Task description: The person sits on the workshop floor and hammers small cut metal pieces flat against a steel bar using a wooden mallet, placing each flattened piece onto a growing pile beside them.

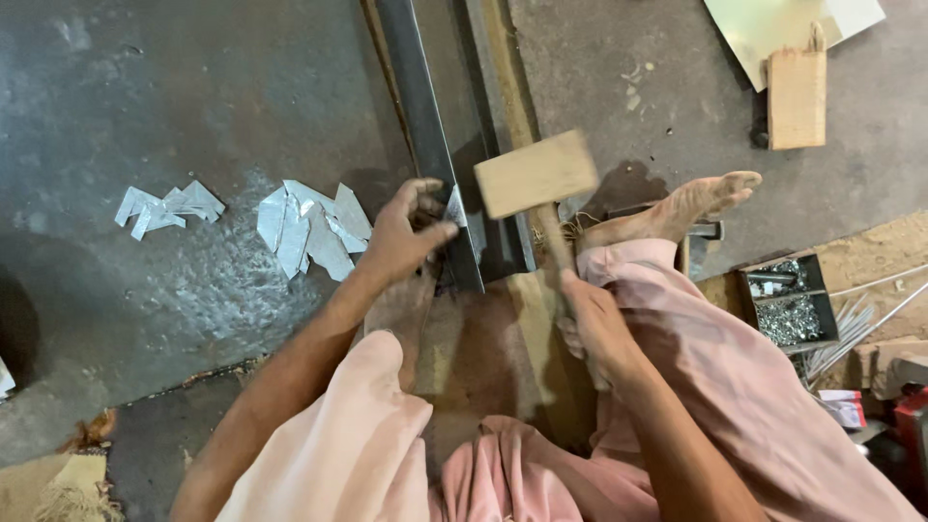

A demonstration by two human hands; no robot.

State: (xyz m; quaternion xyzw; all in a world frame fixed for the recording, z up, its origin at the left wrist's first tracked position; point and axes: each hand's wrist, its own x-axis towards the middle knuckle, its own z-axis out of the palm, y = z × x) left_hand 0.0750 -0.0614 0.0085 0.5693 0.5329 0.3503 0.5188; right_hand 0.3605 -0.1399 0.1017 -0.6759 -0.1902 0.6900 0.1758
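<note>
Right hand (592, 324) is gripping a wooden mallet (535, 174), head raised just right of the small metal piece (455, 208). Left hand (404, 232) pinches that piece, I think, against the steel bar (435, 145) running away from the person.

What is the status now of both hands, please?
Left hand pinches small shiny metal piece on dark steel angle bar. Right hand grips wooden mallet, raised. Nothing between.

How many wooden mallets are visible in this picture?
2. One wooden mallet is in the right hand, raised over the steel angle bar. The second mallet lies on the floor at upper right. Others may be hidden.
</note>
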